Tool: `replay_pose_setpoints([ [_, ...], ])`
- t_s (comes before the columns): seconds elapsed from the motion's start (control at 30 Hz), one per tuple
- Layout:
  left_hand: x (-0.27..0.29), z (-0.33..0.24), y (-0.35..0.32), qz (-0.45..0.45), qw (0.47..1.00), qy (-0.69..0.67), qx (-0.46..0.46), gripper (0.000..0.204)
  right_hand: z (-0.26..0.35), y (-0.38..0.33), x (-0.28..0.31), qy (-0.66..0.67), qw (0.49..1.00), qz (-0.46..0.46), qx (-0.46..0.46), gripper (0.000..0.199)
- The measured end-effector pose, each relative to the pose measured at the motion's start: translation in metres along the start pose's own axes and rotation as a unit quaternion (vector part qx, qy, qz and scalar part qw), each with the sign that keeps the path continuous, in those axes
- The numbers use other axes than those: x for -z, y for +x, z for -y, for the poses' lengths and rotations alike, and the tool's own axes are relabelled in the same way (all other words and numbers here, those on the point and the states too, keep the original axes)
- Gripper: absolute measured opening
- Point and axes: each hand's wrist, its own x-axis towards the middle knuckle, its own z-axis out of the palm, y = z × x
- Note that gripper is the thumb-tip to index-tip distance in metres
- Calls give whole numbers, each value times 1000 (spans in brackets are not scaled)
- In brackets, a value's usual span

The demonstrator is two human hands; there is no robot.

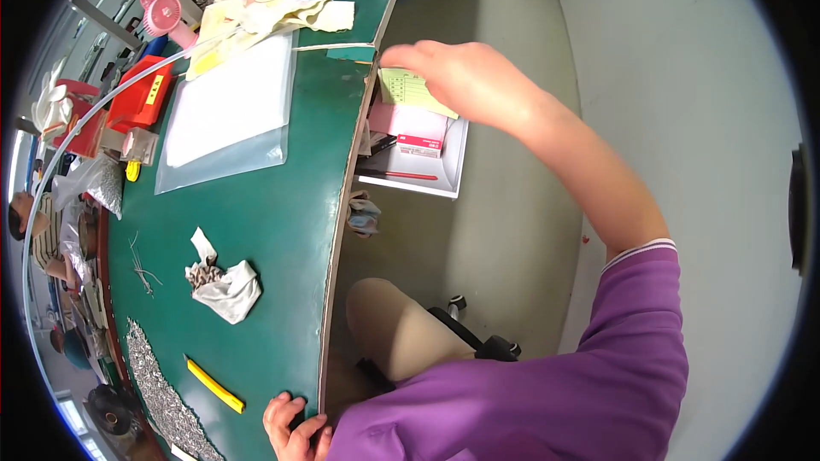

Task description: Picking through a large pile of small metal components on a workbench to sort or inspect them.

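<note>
My right hand point(457, 77) reaches over an open white drawer point(457, 175) that juts from under the table. Its fingers point toward the table edge, and their undersides are hidden. Just below them is a pale green printed slip point(408, 87); whether they grip it I cannot tell. A pink sheet point(406, 119), a small red-and-white box point(419, 145) and a red pen-like stick point(410, 176) lie in the drawer. My left hand point(295, 428) rests at the table's edge with curled fingers, something dark showing between them. Nearby lies a yellow utility knife point(213, 385).
The green table point(265, 213) bears a crumpled white cloth point(229, 290), small metal parts point(166, 393), a plastic-covered white sheet point(231, 111) and a yellowish cloth point(265, 21). Beyond are red bins point(139, 94) and a pink fan point(164, 17). A wheeled chair point(495, 347) stands beneath me.
</note>
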Motion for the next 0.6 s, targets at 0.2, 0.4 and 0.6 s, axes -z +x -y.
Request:
replay_pose_setpoints([
  [0.2, 0, 1, -2, 4, 1000, -1, 5, 22, 8, -10, -27, -74, 993, 31, 91, 17],
  [0.4, -1, 3, -2, -3, 1000, 5, -4, 19, 33, -1, -31, -276, 940, 196, 35, 28],
  [0.6, -1, 3, -4, -5, 1000, 26, -3, 20, 17, -4, -9, -135, 986, 79, 51, 18],
])
